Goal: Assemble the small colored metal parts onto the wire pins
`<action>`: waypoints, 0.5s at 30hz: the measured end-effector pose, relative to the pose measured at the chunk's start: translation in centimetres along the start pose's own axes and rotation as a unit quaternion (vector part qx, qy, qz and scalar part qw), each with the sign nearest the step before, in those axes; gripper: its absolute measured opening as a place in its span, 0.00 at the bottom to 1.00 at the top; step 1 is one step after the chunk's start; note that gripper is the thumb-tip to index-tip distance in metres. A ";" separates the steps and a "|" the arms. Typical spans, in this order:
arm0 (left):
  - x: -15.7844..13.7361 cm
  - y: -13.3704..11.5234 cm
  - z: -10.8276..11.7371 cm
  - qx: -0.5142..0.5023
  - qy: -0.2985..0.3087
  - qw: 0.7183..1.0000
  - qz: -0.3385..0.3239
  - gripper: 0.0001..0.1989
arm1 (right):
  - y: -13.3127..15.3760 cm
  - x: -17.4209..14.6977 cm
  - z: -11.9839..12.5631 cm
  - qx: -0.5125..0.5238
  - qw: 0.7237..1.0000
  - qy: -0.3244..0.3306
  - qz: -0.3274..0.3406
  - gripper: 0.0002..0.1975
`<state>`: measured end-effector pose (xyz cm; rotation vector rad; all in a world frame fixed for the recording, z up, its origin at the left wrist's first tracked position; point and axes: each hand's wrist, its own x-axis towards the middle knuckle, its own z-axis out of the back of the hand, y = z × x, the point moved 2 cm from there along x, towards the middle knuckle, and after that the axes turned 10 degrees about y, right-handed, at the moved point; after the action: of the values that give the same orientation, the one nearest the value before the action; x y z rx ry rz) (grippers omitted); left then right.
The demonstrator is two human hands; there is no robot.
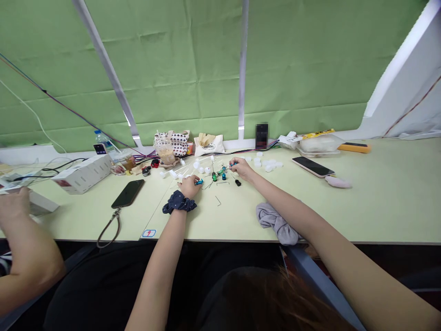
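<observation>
My left hand (189, 186) rests on the table with its fingers closed around a small shiny blue piece (199, 182). A dark scrunchie (179, 202) circles that wrist. My right hand (241, 169) pinches another small blue piece, partly hidden by the fingertips. Between the hands lie a green-capped piece with a thin rod (214, 176), a blue one (223, 176) and a black one (238, 182), perhaps small screwdrivers. An L-shaped hex key (218, 201) lies nearer to me, among other thin metal rods.
White plastic caps (268, 166) are scattered behind my hands. A dark phone (127, 194) with a strap lies left, another phone (312, 166) right. A grey cloth (277, 223) sits under my right forearm. Another person's arm (25, 248) reaches in beside a white box (84, 174).
</observation>
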<state>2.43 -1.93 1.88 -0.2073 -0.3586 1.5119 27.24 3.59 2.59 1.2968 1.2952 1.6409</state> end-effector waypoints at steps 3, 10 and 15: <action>-0.1 0.0 0.1 -0.001 0.001 1.000 0.001 0.12 | -0.1 0.1 0.1 0.063 0.998 -0.009 -0.007 0.10; 0.0 0.1 0.0 -0.003 0.002 1.000 0.001 0.12 | 0.4 0.2 0.3 0.161 0.987 -0.019 0.022 0.13; 0.1 0.1 0.0 -0.004 0.005 1.000 0.001 0.12 | 0.7 0.5 0.4 0.178 0.982 -0.040 0.040 0.11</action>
<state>2.35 -1.83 1.85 -0.2223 -0.3571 1.5120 27.57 3.99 3.40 1.6265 1.5534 1.4338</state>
